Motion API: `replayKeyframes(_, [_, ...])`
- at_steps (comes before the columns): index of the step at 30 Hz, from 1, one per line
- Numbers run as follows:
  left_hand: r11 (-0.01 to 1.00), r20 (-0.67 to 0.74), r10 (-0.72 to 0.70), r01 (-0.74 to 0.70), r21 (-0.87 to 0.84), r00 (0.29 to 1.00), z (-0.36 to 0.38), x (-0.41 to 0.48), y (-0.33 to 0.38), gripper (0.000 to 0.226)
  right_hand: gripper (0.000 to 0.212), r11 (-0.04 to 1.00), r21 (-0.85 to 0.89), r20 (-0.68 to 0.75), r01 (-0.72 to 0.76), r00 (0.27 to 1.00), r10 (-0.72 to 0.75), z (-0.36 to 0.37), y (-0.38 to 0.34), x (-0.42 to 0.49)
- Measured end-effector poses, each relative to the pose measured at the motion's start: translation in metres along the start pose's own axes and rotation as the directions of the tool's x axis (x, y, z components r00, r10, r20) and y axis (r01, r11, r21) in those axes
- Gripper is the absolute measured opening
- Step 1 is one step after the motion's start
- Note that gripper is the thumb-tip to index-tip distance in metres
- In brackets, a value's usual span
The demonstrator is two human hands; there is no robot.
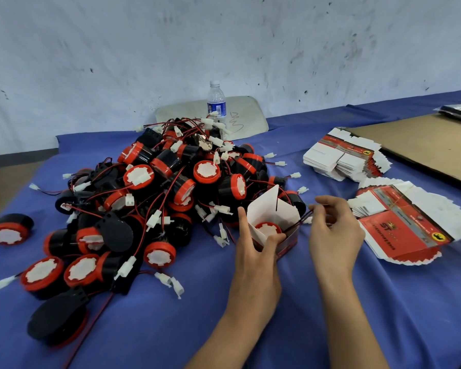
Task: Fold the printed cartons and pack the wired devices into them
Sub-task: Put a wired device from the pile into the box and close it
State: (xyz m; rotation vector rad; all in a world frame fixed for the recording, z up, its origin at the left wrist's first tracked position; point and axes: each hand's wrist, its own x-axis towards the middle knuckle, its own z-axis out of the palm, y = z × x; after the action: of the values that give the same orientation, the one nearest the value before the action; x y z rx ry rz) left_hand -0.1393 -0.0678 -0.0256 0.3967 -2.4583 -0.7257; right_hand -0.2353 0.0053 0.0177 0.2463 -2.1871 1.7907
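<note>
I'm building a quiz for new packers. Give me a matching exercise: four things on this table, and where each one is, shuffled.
1. water bottle
2. open carton
3. device wire
4. flat cartons

a. pinched by the right hand
b. fanned out on the blue cloth
c. upright behind the device pile
d. gripped by the left hand

Pairs: 1-c, 2-d, 3-a, 4-b.

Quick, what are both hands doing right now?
Left hand: holds the open carton, thumb over its front edge.
Right hand: pinches the wire of the device sitting in the carton.
</note>
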Motion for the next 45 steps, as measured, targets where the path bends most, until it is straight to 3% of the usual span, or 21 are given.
replayKeyframes(3, [1.000,0.017,-0.015,0.014,0.013,1.000,-0.001,0.000,0.002,0.044,0.035,0.988,0.101,-0.027,0.119,0.993,-0.117,0.002,-0.007,-0.007])
replayKeyframes(6, [1.000,0.018,-0.014,0.013,0.021,1.000,-0.002,0.000,0.003,0.040,0.055,0.967,0.205,-0.056,0.153,0.988,-0.145,0.003,-0.009,-0.011])
replayKeyframes(11, [0.999,0.002,-0.003,0.003,0.035,1.000,-0.004,0.001,0.005,0.036,0.036,0.953,0.264,-0.009,0.148,0.989,-0.151,0.002,-0.009,-0.011])
replayKeyframes(15, [0.999,0.020,-0.010,0.009,0.040,1.000,-0.004,0.002,0.005,0.036,0.029,0.981,0.137,0.128,0.135,0.980,-0.153,0.006,-0.006,-0.009])
replayKeyframes(19, [0.999,0.023,-0.014,0.013,0.053,1.000,-0.005,0.002,0.004,0.035,0.017,0.988,0.025,0.179,0.155,0.971,-0.157,0.010,-0.002,-0.009])
replayKeyframes(25, [0.999,0.025,-0.011,0.009,0.054,1.000,-0.004,0.002,0.003,0.038,0.018,0.973,-0.100,0.306,0.208,0.937,-0.168,0.013,0.000,-0.012])
replayKeyframes(29, [0.999,0.033,-0.008,0.007,0.051,0.999,-0.004,0.001,0.003,0.051,0.010,0.935,-0.285,0.416,0.213,0.906,-0.080,0.016,0.005,-0.013])
replayKeyframes(35, [0.999,0.019,-0.004,0.003,0.048,1.000,-0.003,0.001,0.003,0.045,0.006,0.849,-0.508,0.442,0.146,0.890,0.111,0.015,0.008,-0.012])
replayKeyframes(40, [0.999,0.024,-0.015,0.013,0.046,1.000,-0.002,0.002,0.000,0.047,0.022,0.853,-0.484,0.526,0.192,0.844,0.108,0.017,0.007,-0.013])
replayKeyframes(43, [0.999,-0.003,-0.027,0.027,0.040,1.000,-0.002,0.001,0.002,0.042,0.015,0.919,-0.380,0.431,0.108,0.899,0.073,0.019,0.008,-0.013])
replayKeyframes(45, [0.999,-0.019,-0.027,0.028,0.038,0.999,-0.002,0.000,0.003,0.042,0.022,0.937,-0.340,0.355,0.081,0.934,0.048,0.019,0.009,-0.012])
